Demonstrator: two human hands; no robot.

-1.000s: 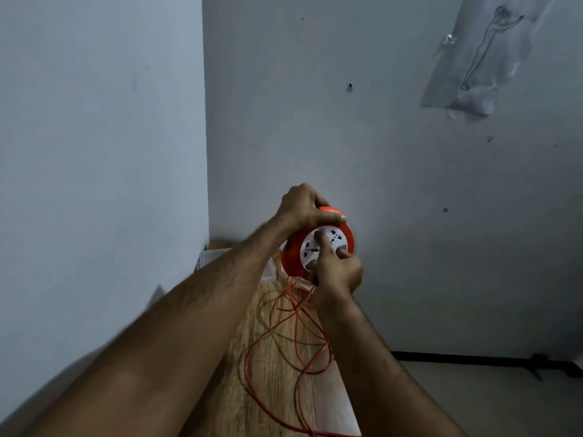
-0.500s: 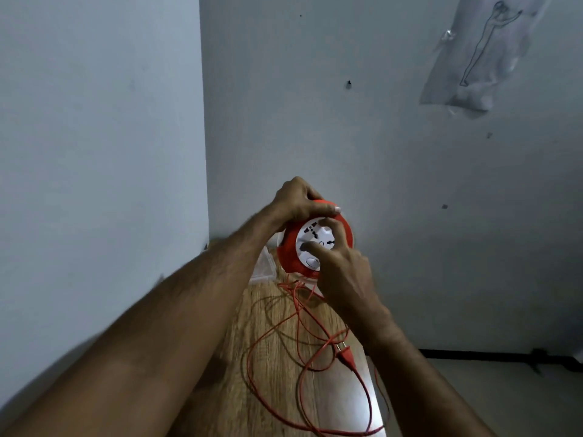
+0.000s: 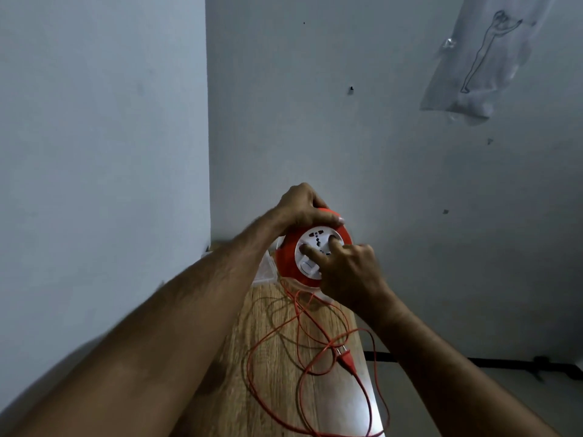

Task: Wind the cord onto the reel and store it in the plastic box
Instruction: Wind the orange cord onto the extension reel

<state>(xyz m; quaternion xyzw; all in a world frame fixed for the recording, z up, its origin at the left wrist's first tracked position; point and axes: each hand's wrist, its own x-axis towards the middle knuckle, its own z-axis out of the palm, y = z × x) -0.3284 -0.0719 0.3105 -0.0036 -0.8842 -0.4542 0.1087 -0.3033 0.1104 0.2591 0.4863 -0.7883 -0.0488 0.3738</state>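
The left hand (image 3: 301, 205) grips the red reel (image 3: 285, 257) — the right hand (image 3: 347, 272) presses fingers on its white face — cord (image 3: 277, 335) loose on the tabletop (image 3: 268, 357).

Plastic box (image 3: 266, 272): mostly hidden behind reel (image 3: 288, 263) and left forearm; cord (image 3: 277, 417) loops cut off at bottom edge

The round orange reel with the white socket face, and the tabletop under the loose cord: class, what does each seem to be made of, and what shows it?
Round orange reel with white socket face: probably moulded plastic, smooth, uniformly coloured. Tabletop: wood or wood-look laminate, with pale brown grain lines and a glossy glare patch.
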